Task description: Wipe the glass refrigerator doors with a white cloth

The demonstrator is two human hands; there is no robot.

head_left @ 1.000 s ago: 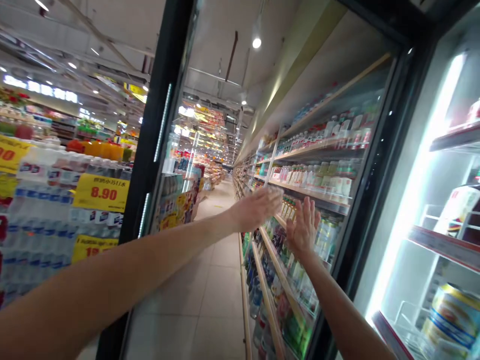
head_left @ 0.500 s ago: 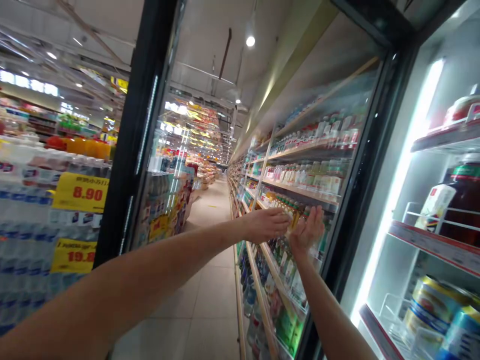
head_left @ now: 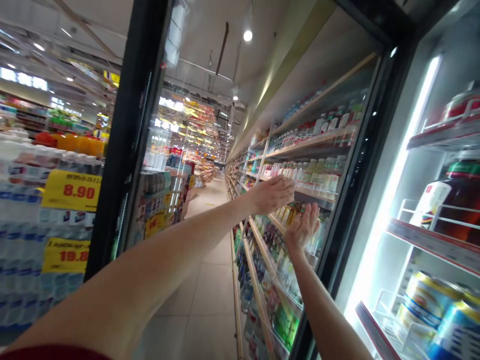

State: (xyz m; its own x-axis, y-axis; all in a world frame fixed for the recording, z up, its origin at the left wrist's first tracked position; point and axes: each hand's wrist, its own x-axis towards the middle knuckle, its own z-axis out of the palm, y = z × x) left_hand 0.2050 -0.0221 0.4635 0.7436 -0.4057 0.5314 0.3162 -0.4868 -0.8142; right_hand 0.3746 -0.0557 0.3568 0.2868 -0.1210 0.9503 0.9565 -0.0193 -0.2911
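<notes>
My left hand [head_left: 272,194] reaches across the view with its fingers stretched out flat and nothing in it. Lower and to the right, my right hand [head_left: 302,227] is raised with its fingers extended, also holding nothing. Both are in front of the glass door [head_left: 221,235] of a lit fridge, which stands open in a black frame [head_left: 127,125]. Whether either palm touches the pane I cannot tell. Rows of bottles [head_left: 322,172] on wooden-edged shelves show in the glass behind my hands.
Lit fridge shelves [head_left: 435,245] at the right hold a dark bottle [head_left: 461,200] and several cans [head_left: 423,300]. Stacked packs of bottled water [head_left: 22,250] with a yellow price sign [head_left: 71,191] stand at the left. A tiled aisle floor [head_left: 210,285] shows through the glass.
My left hand dipped towards the right hand, then rose above it again. The right hand stays raised. The view has shifted, bringing more of the fridge shelves into sight.
</notes>
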